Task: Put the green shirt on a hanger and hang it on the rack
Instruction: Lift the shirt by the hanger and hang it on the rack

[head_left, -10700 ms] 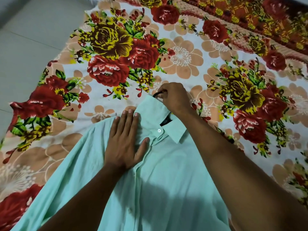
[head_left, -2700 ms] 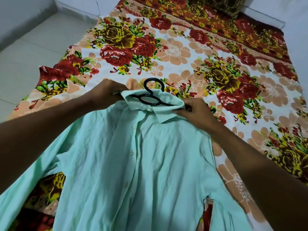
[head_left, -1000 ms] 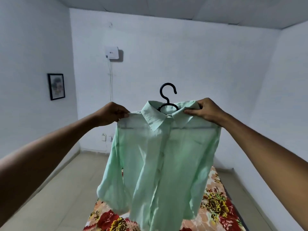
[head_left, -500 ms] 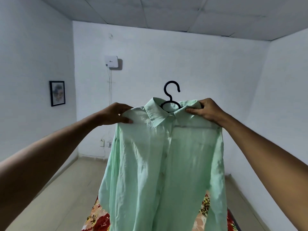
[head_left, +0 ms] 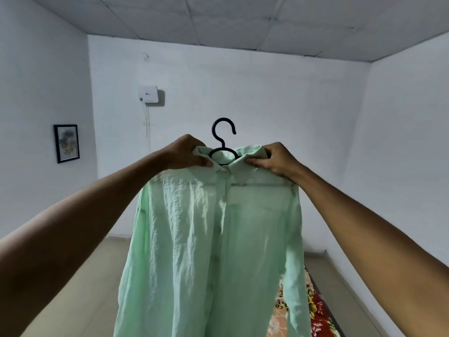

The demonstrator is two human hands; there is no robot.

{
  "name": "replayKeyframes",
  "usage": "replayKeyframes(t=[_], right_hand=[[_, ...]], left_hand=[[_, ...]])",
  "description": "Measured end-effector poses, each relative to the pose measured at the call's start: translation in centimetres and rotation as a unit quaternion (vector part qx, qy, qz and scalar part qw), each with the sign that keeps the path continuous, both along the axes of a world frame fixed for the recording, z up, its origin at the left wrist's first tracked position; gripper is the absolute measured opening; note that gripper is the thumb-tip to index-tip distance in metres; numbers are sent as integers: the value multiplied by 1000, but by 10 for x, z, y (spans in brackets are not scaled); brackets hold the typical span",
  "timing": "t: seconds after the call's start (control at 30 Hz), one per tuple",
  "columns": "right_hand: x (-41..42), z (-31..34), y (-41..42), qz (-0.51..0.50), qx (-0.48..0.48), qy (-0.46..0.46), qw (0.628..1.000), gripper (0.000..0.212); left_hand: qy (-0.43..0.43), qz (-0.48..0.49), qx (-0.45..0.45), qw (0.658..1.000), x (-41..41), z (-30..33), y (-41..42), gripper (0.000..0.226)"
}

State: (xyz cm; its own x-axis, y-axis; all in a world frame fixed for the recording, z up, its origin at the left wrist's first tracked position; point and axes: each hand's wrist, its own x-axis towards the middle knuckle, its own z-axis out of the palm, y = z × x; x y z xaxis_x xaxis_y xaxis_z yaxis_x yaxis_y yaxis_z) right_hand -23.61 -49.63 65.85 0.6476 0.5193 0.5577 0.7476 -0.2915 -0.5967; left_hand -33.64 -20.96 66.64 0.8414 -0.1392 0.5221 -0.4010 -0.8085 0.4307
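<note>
Shirt: thin, creased pale green shirt point(head_left: 213, 239) draped over a black hanger point(head_left: 223, 142), curved hook upright, held mid-air.
Left hand point(head_left: 188, 153): pinches left collar.
Right hand point(head_left: 274, 158): pinches right collar.

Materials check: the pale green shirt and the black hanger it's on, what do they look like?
Pale green shirt: thin woven cloth, likely cotton or linen, matte; it creases finely and light shows through it. Black hanger: probably moulded plastic, with a thick, smooth, slightly glossy hook; coated metal can't be excluded.
</note>
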Motion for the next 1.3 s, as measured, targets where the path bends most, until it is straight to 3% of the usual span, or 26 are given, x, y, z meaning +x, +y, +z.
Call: replayKeyframes(t=[0.07, 0.13, 0.2, 0.33, 0.53, 0.67, 0.8, 0.9, 1.0, 1.13, 1.3], right_hand=[[-2, -1, -7, 25, 10, 19, 999, 5], [0, -5, -21, 36, 12, 45, 998, 28], [5, -11, -39, 2, 7, 53, 999, 36], [15, -24, -63, -39, 67, 43, 996, 20], [22, -28, -78, 6, 79, 73, 994, 36], [27, -35, -84, -49, 61, 68, 995, 25], [25, -37, -83, -15, 86, 112, 990, 18], [24, -39, -81, 13, 67, 148, 987, 36], [29, -37, -78, -34, 79, 85, 993, 46], [31, -38, -78, -53, 115, 58, 990, 29], [35, -36, -81, -14, 46, 120, 992, 25]], left_hand=[[-14, 16, -18, 1000, 5, 1, 2, 20], [-31, 15, -26, 999, 6, 0, 6, 19], [-48, 16, -39, 998, 7, -2, 11, 18], [-60, 12, -62, 996, 9, -3, 13, 17], [-60, 0, -74, 995, 13, 0, 9, 17], [-45, -10, -109, 993, 13, 1, 9, 14], [-43, -10, -113, 993, 13, 2, 9, 13], [-30, -13, -115, 993, 14, 2, 9, 13], [-19, -15, -123, 992, 14, 2, 10, 15], [-23, -8, -116, 993, 14, 6, 15, 15], [-22, -1, -92, 995, 17, 9, 17, 17]])
